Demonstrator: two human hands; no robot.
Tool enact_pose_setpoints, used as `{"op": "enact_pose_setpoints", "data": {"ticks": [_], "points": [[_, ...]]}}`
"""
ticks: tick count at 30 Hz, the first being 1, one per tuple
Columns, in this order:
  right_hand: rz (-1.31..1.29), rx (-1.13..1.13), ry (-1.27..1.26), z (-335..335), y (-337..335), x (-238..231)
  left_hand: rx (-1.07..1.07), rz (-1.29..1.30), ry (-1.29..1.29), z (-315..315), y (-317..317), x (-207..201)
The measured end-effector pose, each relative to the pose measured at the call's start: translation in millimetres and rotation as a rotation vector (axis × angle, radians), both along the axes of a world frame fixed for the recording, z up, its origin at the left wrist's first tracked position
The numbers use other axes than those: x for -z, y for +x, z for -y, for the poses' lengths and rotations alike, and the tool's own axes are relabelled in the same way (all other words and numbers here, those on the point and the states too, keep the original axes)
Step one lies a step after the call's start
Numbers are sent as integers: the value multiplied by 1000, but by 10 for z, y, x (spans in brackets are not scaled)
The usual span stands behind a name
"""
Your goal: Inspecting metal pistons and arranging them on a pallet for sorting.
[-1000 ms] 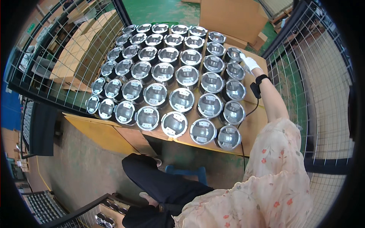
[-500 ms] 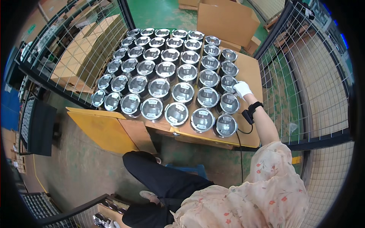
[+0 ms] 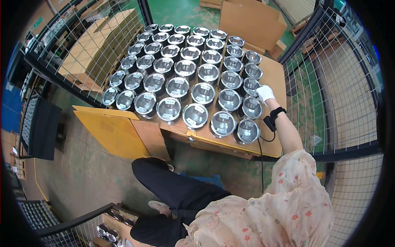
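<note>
Many metal pistons stand in rows on a brown board-covered table, their shiny open ends facing up. In a white glove, my right hand [image 3: 266,94] is at the right edge of one piston [image 3: 252,87] in the rightmost row, its fingers curled against the rim. A black band with a cable [image 3: 275,117] circles my right wrist. Low at the left, my left hand [image 3: 125,243], also white-gloved, shows only in part at the picture's bottom edge. It is beside a few pistons [image 3: 108,234] in a mesh-sided container; its fingers are mostly cut off.
Wire mesh panels [image 3: 329,82] flank the table on both sides. A yellow flap [image 3: 107,131] hangs at its front left. Beyond the far edge stands a large cardboard sheet [image 3: 251,24]. Stacked cartons [image 3: 96,49] lie behind the left mesh. A blue stool [image 3: 201,180] is under the table front.
The view has shifted slightly, showing more of the pistons in the lower-left container. My right hand stays at the same piston. The pistons on the table keep their places.
</note>
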State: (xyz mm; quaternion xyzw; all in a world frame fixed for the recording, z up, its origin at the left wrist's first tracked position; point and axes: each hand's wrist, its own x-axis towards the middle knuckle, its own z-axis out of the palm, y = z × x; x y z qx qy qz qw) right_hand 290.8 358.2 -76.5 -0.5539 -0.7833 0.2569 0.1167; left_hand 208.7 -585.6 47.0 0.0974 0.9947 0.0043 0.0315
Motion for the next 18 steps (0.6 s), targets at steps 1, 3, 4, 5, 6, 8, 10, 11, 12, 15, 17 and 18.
{"op": "enact_pose_setpoints", "data": {"ticks": [1,3,4,5,6,8,10,11,12,15,17,18], "points": [[22,-18,49,-27,-3,10,-81,1,69,-6,-12,28],[69,-37,81,-66,85,2,-69,22,65,-18,-50,68],[18,-44,-13,6,50,-48,-71,34,46,-14,-28,57],[-32,-47,-106,89,41,-135,-73,37,42,41,-4,99],[-28,-47,-111,171,28,-225,-82,-12,85,130,23,190],[-37,-77,-258,452,10,-538,-85,-49,124,189,48,238],[64,-51,-282,921,-18,-960,78,-93,-205,130,44,200],[155,-23,-295,1081,35,-1088,88,-88,-201,64,26,188],[317,-133,-47,991,252,-804,27,-135,-173,-24,18,166],[441,5,155,1662,222,-1021,-173,-198,-187,-212,19,-18],[331,-83,319,2024,185,-1120,-203,-316,-160,-146,10,-55],[219,-166,486,2146,200,-1135,-59,-423,-182,-114,-12,-79]]}}
